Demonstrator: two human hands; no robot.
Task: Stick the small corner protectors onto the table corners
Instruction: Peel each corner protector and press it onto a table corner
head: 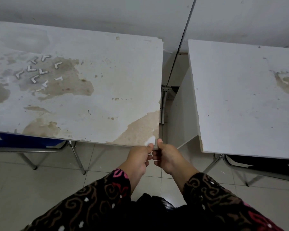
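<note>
A stained white table (pixel 98 90) fills the left of the view. At its near right corner sits a small white corner protector (pixel 150 141). My left hand (pixel 138 160) grips that corner from the front, thumb on the protector. My right hand (pixel 167 158) grips the same corner from the right side, thumb up against the edge. The fingers of both hands curl under the tabletop and are partly hidden. Several loose white corner protectors (pixel 38 70) lie scattered on the table's far left.
A second white table (pixel 250 100) stands to the right across a narrow gap with metal legs (pixel 163 104) in it. A blue chair seat (pixel 23 141) shows under the left table. Tiled floor (pixel 32 189) lies below, a white wall behind.
</note>
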